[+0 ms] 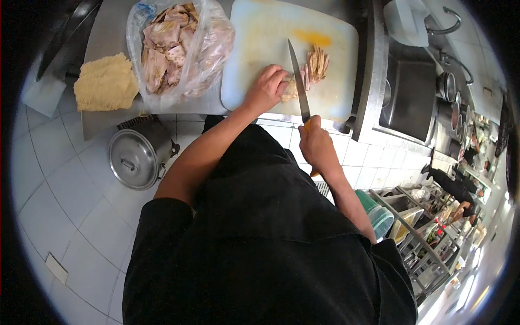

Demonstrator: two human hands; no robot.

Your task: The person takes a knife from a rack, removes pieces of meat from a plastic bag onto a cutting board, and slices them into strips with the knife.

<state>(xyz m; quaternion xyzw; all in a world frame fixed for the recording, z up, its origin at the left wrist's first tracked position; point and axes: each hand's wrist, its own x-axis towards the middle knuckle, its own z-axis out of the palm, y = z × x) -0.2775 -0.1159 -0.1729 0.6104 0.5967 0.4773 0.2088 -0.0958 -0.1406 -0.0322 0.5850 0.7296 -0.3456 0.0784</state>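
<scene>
My right hand (316, 142) is wrapped round the orange handle of a long knife (299, 81), whose blade points away from me over the white cutting board (254, 32). With bent fingers, my left hand (266, 88) presses on a piece of meat (291, 89) just left of the blade. Cut strips of meat (317, 64) lie on the board to the right of the blade. An open plastic bag (210, 59) left of the board holds several pieces of meat (165, 49).
A folded tan cloth (106, 83) lies at the counter's left end. Below stands a lidded steel pot (131, 158). Right of the board is a metal sink (409, 89). Farther right are a metal rack (417, 238) and another person in dark clothes (452, 183).
</scene>
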